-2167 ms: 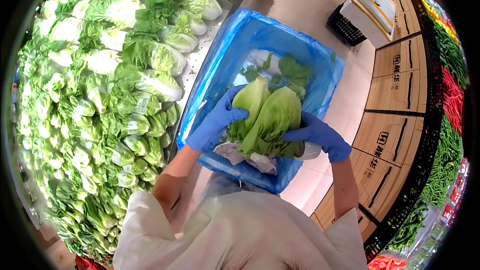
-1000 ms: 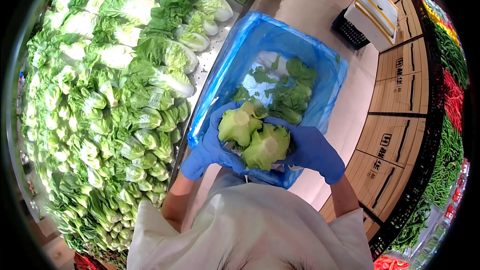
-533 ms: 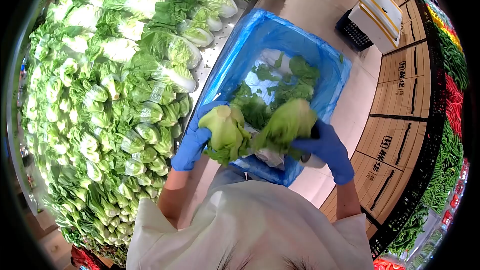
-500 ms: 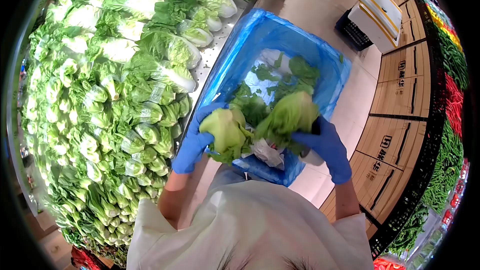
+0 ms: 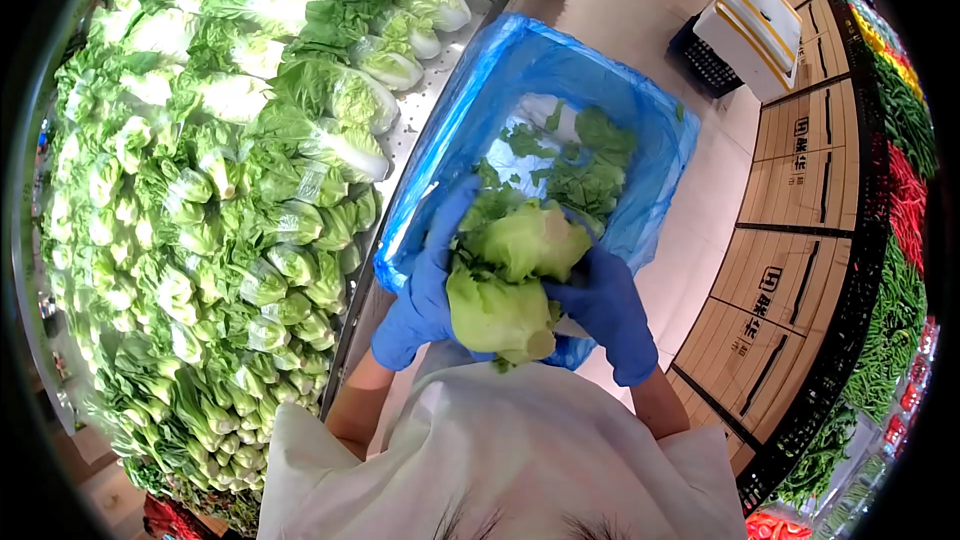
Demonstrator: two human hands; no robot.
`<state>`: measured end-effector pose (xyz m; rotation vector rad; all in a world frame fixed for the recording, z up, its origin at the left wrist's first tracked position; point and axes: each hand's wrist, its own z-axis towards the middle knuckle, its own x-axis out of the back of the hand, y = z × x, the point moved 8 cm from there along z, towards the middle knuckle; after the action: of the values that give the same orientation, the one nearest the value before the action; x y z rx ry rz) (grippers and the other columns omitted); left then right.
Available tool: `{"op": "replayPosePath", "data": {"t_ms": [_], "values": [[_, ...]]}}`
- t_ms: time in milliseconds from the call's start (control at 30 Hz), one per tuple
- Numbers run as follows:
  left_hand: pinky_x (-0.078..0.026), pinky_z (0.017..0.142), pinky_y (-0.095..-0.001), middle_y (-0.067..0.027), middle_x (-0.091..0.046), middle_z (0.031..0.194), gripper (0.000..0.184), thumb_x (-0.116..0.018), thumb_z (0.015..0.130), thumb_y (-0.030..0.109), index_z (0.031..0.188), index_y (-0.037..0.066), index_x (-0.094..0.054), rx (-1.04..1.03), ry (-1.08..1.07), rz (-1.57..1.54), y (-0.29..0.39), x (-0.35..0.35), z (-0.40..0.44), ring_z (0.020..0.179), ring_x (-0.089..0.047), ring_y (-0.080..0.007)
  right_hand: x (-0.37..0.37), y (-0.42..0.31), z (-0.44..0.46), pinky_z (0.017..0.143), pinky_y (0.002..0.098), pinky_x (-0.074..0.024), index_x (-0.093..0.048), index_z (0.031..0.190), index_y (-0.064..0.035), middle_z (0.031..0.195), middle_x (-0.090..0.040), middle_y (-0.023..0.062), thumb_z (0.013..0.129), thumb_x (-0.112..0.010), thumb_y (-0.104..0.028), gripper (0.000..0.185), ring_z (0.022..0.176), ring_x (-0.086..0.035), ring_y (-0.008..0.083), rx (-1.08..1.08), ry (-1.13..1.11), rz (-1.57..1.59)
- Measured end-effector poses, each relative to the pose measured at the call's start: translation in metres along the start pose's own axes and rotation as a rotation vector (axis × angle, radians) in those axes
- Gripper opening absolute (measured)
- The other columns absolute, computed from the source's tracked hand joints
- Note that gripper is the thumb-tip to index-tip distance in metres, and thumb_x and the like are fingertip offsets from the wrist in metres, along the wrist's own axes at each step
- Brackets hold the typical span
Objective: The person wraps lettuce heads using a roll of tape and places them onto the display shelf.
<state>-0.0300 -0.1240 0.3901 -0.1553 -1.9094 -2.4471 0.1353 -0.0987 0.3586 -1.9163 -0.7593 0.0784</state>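
Observation:
Two heads of green lettuce are pressed together between my gloved hands, above the near end of a crate lined with blue plastic [image 5: 660,175]. The upper lettuce [image 5: 525,238] has its pale cut stem turned right; the lower lettuce [image 5: 500,310] points its stem toward my body. From the left, my left hand [image 5: 425,285] curls around their side, its fingertips partly behind leaves. On the other side my right hand [image 5: 605,305] grips them, fingers partly hidden. Loose lettuce leaves [image 5: 590,180] lie inside the lined crate.
At the left, a display shelf carries napa cabbages [image 5: 240,100] and bundled leafy greens [image 5: 180,295]. Wood-look panels [image 5: 790,285] front a stand of peppers and beans [image 5: 890,330] at the right. A white foam box [image 5: 745,45] rests on a dark crate [image 5: 705,60].
My hands have come closer together, bringing the two lettuces side by side. The heads have turned, so their cut stems now show.

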Motion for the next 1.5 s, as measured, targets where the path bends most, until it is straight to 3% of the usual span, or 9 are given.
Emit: {"op": "replayPosePath", "data": {"t_ms": [233, 467, 533, 667, 700, 767, 1033, 1267, 1500], "values": [[-0.029, 0.105, -0.0368, -0.0167, -0.034, 0.136, 0.137, -0.090, 0.043, 0.033, 0.141, 0.002, 0.000, 0.128, -0.178, -0.016, -0.029, -0.014, -0.022, 0.125, -0.037, -0.0261, -0.008, -0.004, 0.001, 0.076, 0.0334, -0.0475, -0.034, 0.136, -0.0119, 0.095, -0.063, 0.0133, 0.072, -0.070, -0.032, 0.076, 0.081, -0.061, 0.0213, 0.052, -0.033, -0.026], [-0.044, 0.094, -0.0383, -0.0141, -0.046, 0.126, 0.044, -0.048, 0.091, 0.015, 0.131, 0.003, -0.035, 0.519, -0.351, -0.036, -0.117, -0.004, -0.083, 0.111, -0.049, -0.0249, -0.019, -0.010, -0.014, 0.070, 0.0299, -0.0483, -0.033, 0.136, -0.0053, 0.090, -0.063, 0.0117, 0.068, -0.073, -0.040, 0.086, 0.073, -0.062, 0.0183, -0.239, -0.400, 0.105], [-0.043, 0.094, -0.0384, -0.0129, -0.046, 0.126, 0.041, -0.046, 0.093, 0.017, 0.130, 0.004, -0.036, 0.747, -0.012, -0.699, -0.099, -0.003, -0.087, 0.108, -0.050, -0.0249, -0.021, 0.000, -0.008, 0.069, 0.0287, -0.0479, -0.033, 0.135, -0.0036, 0.087, -0.062, 0.0104, 0.068, -0.073, -0.039, 0.086, 0.072, -0.061, 0.0162, -0.187, -0.333, 0.032], [-0.039, 0.099, -0.0354, -0.0108, -0.040, 0.132, 0.046, -0.044, 0.094, 0.020, 0.135, 0.004, -0.028, 0.467, -0.233, -0.131, -0.119, -0.004, -0.096, 0.117, -0.043, -0.0225, -0.021, -0.010, -0.013, 0.072, 0.0263, -0.0464, -0.035, 0.135, -0.0038, 0.085, -0.062, 0.0096, 0.074, -0.070, -0.032, 0.076, 0.077, -0.059, 0.0128, -0.209, -0.374, 0.157], [-0.036, 0.102, -0.0370, -0.0116, -0.037, 0.135, 0.046, -0.042, 0.095, 0.021, 0.135, 0.004, -0.028, 0.615, -0.001, -0.888, -0.117, -0.005, -0.094, 0.119, -0.042, -0.0243, -0.019, -0.007, -0.015, 0.072, 0.0263, -0.0464, -0.035, 0.135, -0.0038, 0.085, -0.062, 0.0096, 0.074, -0.070, -0.032, 0.076, 0.077, -0.059, 0.0128, -0.212, -0.374, 0.156], [-0.038, 0.100, -0.0379, -0.0121, -0.039, 0.132, 0.044, -0.043, 0.095, 0.023, 0.134, 0.005, -0.030, 0.590, 0.161, -0.967, -0.093, 0.000, -0.074, 0.117, -0.043, -0.0247, -0.009, -0.014, -0.016, 0.076, 0.0259, -0.0455, -0.035, 0.135, -0.0040, 0.088, -0.064, 0.0111, 0.081, -0.063, -0.030, 0.066, 0.082, -0.058, 0.0126, -0.063, -0.324, 0.425], [-0.039, 0.097, -0.0359, -0.0117, -0.043, 0.128, 0.042, -0.046, 0.093, 0.021, 0.130, 0.005, -0.036, 0.591, 0.127, -0.756, -0.078, 0.023, -0.052, 0.113, -0.046, -0.0234, 0.023, 0.033, -0.004, 0.080, 0.0360, -0.0521, -0.043, 0.128, -0.0031, 0.103, -0.060, 0.0179, 0.088, -0.036, -0.060, 0.070, 0.090, -0.062, 0.0237, -0.182, 0.065, 1.059], [-0.041, 0.095, -0.0341, -0.0113, -0.047, 0.125, 0.040, -0.048, 0.092, 0.020, 0.128, 0.004, -0.041, 0.645, -0.024, -0.667, -0.077, -0.011, -0.083, 0.111, -0.049, -0.0223, -0.020, -0.008, 0.020, 0.090, 0.0341, -0.0471, -0.047, 0.122, 0.0032, 0.114, -0.056, 0.0169, 0.091, -0.042, -0.049, 0.061, 0.102, -0.057, 0.0245, -0.068, -0.080, 1.511], [-0.043, 0.093, -0.0323, -0.0110, -0.051, 0.122, 0.038, -0.051, 0.090, 0.019, 0.125, 0.004, -0.046, 0.767, 0.106, -0.643, -0.105, 0.008, -0.130, 0.108, -0.052, -0.0212, -0.042, -0.007, 0.027, 0.083, 0.0315, -0.0473, -0.046, 0.122, -0.0011, 0.105, -0.055, 0.0126, 0.094, -0.042, -0.038, 0.046, 0.095, -0.056, 0.0196, 0.041, 0.161, 1.081]]}}
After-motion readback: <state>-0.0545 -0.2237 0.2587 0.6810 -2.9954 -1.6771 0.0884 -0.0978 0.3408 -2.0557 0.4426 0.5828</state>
